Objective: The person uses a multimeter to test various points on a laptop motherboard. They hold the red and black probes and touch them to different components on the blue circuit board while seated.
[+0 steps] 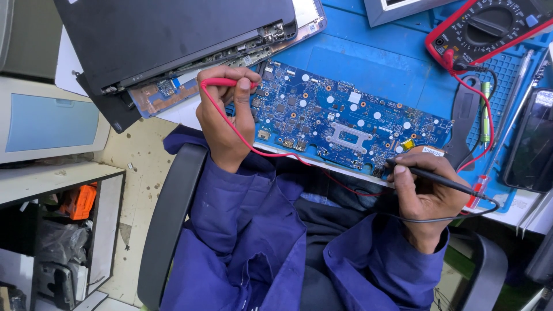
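Observation:
A long blue circuit board (345, 118) lies on a blue work mat (374, 57). My left hand (224, 112) grips a red test probe (227, 82) whose tip rests at the board's left end. My right hand (423, 190) holds a black test probe (432, 177) like a pen, its tip touching the board's lower right edge. Red and black leads run from both probes to a red-cased multimeter (489, 26) at the top right.
A dark opened laptop shell (167, 40) lies at the top left. A phone (533, 144), tweezers and small tools (487, 115) sit at the right. A beige device (46, 118) and a shelf stand at the left. My chair's black armrest (170, 219) is below.

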